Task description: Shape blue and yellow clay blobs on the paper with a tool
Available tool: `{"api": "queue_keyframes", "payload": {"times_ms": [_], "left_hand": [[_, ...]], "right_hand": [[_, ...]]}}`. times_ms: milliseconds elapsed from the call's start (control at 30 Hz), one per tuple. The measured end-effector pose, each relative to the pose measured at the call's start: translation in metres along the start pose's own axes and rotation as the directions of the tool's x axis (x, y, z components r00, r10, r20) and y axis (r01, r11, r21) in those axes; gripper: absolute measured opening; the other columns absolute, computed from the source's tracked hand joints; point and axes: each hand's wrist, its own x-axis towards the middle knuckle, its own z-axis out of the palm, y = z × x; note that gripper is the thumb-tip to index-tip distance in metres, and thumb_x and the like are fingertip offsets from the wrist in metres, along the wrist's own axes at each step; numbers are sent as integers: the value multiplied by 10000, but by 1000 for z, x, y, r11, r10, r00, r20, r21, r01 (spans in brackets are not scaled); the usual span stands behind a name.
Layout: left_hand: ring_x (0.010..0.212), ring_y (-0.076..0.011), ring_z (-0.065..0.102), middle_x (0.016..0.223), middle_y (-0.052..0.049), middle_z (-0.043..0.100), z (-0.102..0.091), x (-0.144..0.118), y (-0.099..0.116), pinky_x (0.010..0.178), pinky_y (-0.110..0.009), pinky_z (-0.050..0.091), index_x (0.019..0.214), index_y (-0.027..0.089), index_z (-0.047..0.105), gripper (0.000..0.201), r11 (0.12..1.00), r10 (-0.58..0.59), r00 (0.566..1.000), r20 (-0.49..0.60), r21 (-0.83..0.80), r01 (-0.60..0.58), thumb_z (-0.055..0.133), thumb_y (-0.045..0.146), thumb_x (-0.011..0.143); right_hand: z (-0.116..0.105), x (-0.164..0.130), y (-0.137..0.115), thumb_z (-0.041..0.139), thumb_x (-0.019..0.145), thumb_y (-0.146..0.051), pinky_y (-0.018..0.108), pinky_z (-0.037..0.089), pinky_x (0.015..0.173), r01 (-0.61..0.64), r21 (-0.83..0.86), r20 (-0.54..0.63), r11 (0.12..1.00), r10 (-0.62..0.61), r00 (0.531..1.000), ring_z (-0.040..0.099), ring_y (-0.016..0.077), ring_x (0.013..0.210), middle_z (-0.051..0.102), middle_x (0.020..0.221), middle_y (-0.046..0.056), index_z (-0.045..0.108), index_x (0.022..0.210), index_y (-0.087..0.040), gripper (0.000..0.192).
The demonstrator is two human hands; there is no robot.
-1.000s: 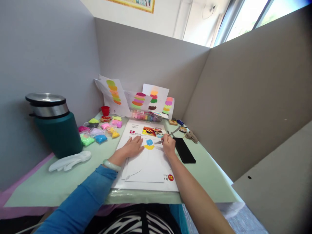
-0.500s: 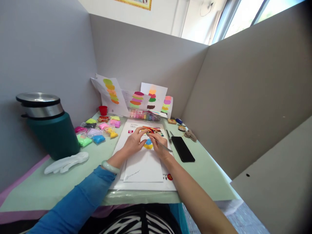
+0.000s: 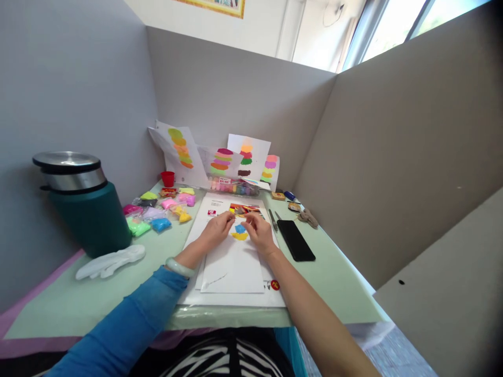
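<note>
My left hand [image 3: 217, 230] is closed in a pinch above the white sheet of paper [image 3: 232, 267]. Facing it, my right hand [image 3: 258, 233] also has its fingertips pinched together. Something thin and yellowish shows between the two sets of fingertips, too small to name. Just below them, a blue patch [image 3: 240, 229] sits above a yellow patch [image 3: 239, 236] on the paper. Behind the fingers lies a colourful printed picture [image 3: 255, 209], partly covered by the hands.
Bagged coloured clay [image 3: 161, 224] lies at left, near a red cup [image 3: 167, 179], a white glove [image 3: 112, 261] and a large teal flask [image 3: 88, 217]. At right are a black phone [image 3: 296, 241] and a slim tool [image 3: 273, 220]. Grey partitions [image 3: 243, 89] enclose the table.
The slim pen-like tool that stuck out of my right hand no longer shows there. My right hand has turned, and both hands now pinch fingertip to fingertip.
</note>
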Motion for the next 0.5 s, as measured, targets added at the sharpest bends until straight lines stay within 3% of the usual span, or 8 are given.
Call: {"api": "queue_keyframes", "payload": {"times_ms": [100,167,300,500], "left_hand": [[733,-160,589,756,-15,603,-1,2,-6,717,-278,444,961,174,555,258,982,-138,989,-52,-140,129,347,287,859],[710,-153,582,736,-10,598,0,3,-8,687,-264,443,914,169,566,252,955,-183,983,-17,-240,174,371,309,837],[615,-144,540,630,5,561,4,2,-6,610,-251,423,833,164,574,265,919,-211,974,84,-323,227,408,368,803],[541,-136,481,534,35,483,8,4,1,572,-249,384,803,165,568,255,913,-246,960,137,-300,277,418,369,781]], "right_hand": [[-6,1,16,303,910,-400,251,405,656,-227,-131,-136,965,210,968,576,158,707,651,845,51,570,991,-188,350],[-7,0,25,298,910,-360,254,381,625,-354,-306,-84,884,346,935,579,171,679,651,756,51,586,934,-195,333],[-1,-2,30,386,867,-276,272,364,629,-317,-589,133,744,475,870,603,200,715,663,770,101,598,892,-181,234],[1,-1,19,371,873,-253,301,381,671,-292,-660,164,692,512,843,622,229,788,668,826,125,576,957,-171,236]]}}
